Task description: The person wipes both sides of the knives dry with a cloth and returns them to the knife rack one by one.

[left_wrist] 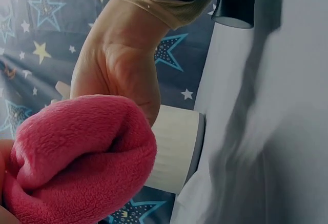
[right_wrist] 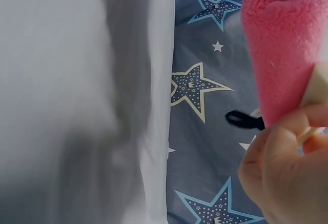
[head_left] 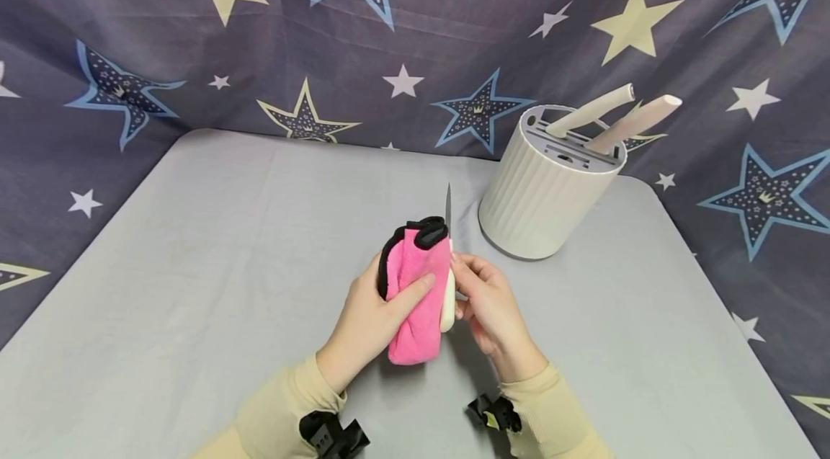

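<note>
In the head view my left hand (head_left: 372, 318) grips a folded pink cloth (head_left: 415, 329) with black edging, its thumb lying across the front. Against the cloth's right side stands a knife with a cream handle (head_left: 449, 300), its narrow blade (head_left: 448, 207) pointing up and away. My right hand (head_left: 496, 308) pinches this handle between thumb and fingers. The left wrist view shows the rolled end of the pink cloth (left_wrist: 87, 157) close up, with the right hand (left_wrist: 118, 70) behind it. In the right wrist view a small black loop (right_wrist: 243, 120) sticks out from the cloth.
A ribbed white knife block (head_left: 545, 199) stands at the back right of the grey table (head_left: 227, 264), with two pale handles (head_left: 635, 124) rising from its slots. Behind the table hangs a dark curtain (head_left: 363, 55) with stars. Each wrist carries a black camera (head_left: 332, 436).
</note>
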The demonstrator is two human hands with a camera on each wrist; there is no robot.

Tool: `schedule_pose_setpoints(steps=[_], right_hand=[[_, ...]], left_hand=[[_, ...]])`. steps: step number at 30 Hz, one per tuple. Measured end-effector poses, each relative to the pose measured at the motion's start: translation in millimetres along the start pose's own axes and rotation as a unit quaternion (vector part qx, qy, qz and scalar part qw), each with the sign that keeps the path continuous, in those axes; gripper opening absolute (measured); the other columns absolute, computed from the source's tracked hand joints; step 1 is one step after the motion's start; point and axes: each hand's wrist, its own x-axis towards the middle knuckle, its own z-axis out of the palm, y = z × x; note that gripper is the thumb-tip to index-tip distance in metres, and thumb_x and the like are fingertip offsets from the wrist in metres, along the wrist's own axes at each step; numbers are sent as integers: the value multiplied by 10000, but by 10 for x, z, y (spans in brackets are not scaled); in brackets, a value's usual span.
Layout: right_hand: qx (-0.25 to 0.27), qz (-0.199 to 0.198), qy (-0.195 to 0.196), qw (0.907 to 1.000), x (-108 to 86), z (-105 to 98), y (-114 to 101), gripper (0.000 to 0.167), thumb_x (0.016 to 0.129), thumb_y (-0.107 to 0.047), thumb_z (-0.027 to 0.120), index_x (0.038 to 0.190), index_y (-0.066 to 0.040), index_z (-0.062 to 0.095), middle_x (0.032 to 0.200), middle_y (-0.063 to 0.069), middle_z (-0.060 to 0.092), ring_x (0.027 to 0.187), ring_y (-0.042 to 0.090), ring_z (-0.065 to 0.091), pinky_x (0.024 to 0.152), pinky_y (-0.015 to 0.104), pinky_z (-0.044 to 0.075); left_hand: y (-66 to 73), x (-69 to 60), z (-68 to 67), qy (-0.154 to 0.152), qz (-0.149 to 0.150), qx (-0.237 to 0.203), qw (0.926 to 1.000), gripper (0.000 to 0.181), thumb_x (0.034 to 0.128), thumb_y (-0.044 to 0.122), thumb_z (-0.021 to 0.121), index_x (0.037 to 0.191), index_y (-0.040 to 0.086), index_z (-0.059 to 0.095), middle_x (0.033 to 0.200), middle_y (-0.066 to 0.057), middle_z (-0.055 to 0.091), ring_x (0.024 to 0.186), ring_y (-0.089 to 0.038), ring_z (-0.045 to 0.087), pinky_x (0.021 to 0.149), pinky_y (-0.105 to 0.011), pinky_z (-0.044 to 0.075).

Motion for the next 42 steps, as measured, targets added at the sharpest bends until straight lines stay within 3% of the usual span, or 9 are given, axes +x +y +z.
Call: schedule_pose_setpoints(steps=[8,26,36,42], right_hand=[[70,80,-126,9999,-13,26,-14,216,1036,-123,487,1153,55,521,795,-19,557,664,55,530,444,160,397],[-154,173,-458,9987,-101,94,-7,242,1028,-152,511,1165,48,504,833,-18,578,694,80,545,439,176,393],[-98,226,-414,9988,-16,105,-83,299,1033,-155,486,1209,86,502,784,-28,548,658,55,501,444,166,355],[117,250,-343,9990,69,116,-160,240,1037,-167,487,1161,37,504,731,-58,522,633,37,465,445,149,317]], left_hand=[[-9,46,-18,141,-2,157,9998,444,903,281,721,1306,182,561,1127,-47,692,1021,-170,635,922,-378,505],[6,145,-85,358,-180,17,9992,477,928,277,691,1356,172,510,1149,-94,656,1038,-218,613,908,-390,494],[50,138,-64,356,-88,-85,9993,493,921,240,704,1370,169,514,1174,-98,666,1060,-219,619,930,-400,493],[83,118,-50,340,-60,-220,9992,476,912,222,715,1346,153,532,1156,-101,668,1030,-210,622,915,-380,501]])
